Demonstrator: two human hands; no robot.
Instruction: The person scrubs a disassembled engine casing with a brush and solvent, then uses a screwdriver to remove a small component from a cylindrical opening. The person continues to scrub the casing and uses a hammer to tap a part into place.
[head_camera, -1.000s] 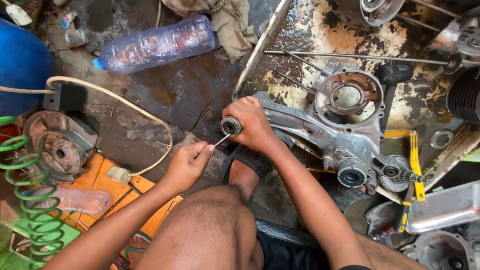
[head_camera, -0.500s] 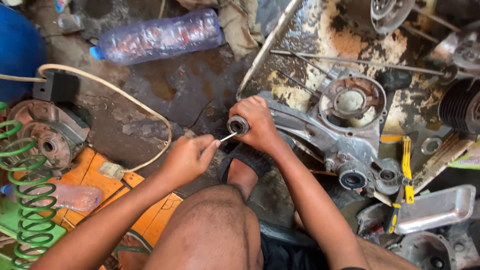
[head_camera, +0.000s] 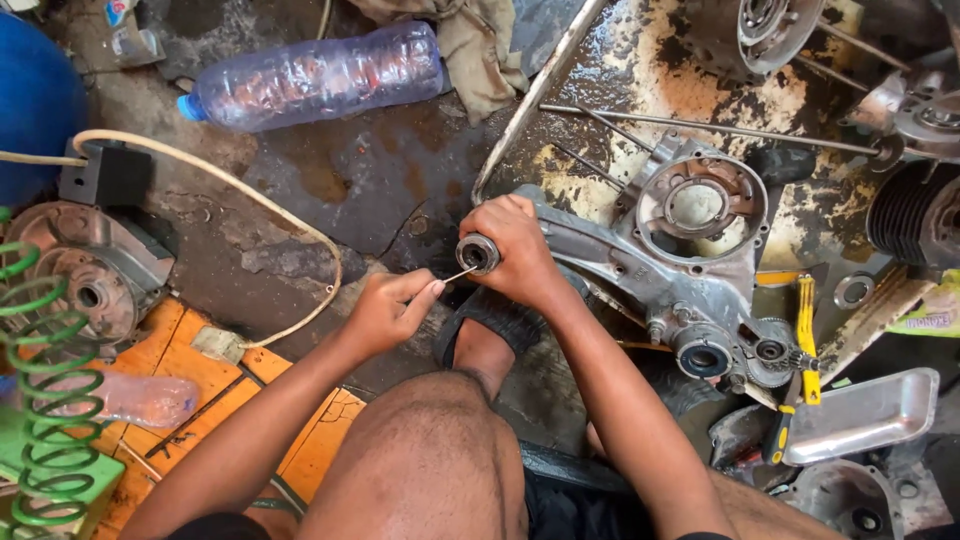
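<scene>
**Closely: bearing steadied, pin worked at its mouth**

Right hand (head_camera: 515, 250) wrapped tight around a round metal bearing (head_camera: 478, 253), fingers closed on its outer ring, open face turned toward the other hand. Held that way, apparently, to keep the bore in sight and within reach. Left hand (head_camera: 388, 312) pinched shut on a thin metal pin (head_camera: 458, 273), thumb and fingertips together, pin tip touching the bearing's lower rim. Both raised just above a sandalled foot (head_camera: 487, 335) and a bent knee, seemingly for steadiness.

Just beyond the right hand, a grey engine casing (head_camera: 660, 260) lying flat on an oily tray (head_camera: 620, 60), likely to catch drips. Further right, a yellow-handled tool (head_camera: 803, 335) and a shallow metal pan (head_camera: 870, 415). Beyond the left hand, a cream cable (head_camera: 250, 205) across stained concrete, then a clear plastic bottle (head_camera: 315, 75) on its side. Far left, a green coiled hose (head_camera: 50, 400).
</scene>
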